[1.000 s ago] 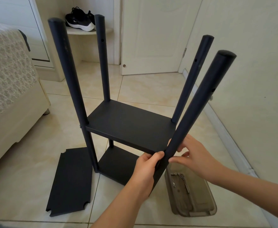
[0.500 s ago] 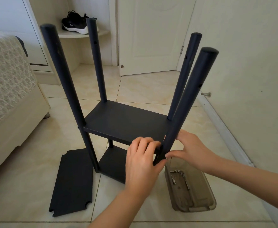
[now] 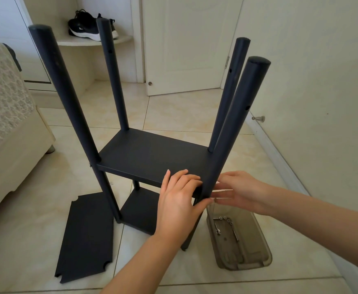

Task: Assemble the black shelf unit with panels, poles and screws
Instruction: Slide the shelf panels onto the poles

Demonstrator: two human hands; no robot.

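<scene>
The black shelf unit stands on the tiled floor with a middle panel [image 3: 152,153] and a bottom panel [image 3: 139,213] between its poles. My left hand [image 3: 178,204] grips the middle panel's near right corner, fingers on top and thumb against the front right pole [image 3: 235,124]. My right hand [image 3: 239,192] is blurred, its fingers stretched to the same pole at panel height. The front left pole [image 3: 67,102] has a screw at the panel joint. A loose black panel [image 3: 86,236] lies flat to the left. Several screws [image 3: 223,219] lie in a smoky plastic tray [image 3: 254,255] on the right.
A bed [image 3: 8,128] fills the left side. A white door [image 3: 184,43] stands behind the unit, and a wall with a door stopper [image 3: 258,118] runs along the right. Black shoes [image 3: 89,28] sit on a corner shelf at the back.
The front right pole has swung more upright, against the panel corner. My left hand has moved from the pole onto the panel corner. My right hand has stayed at the pole.
</scene>
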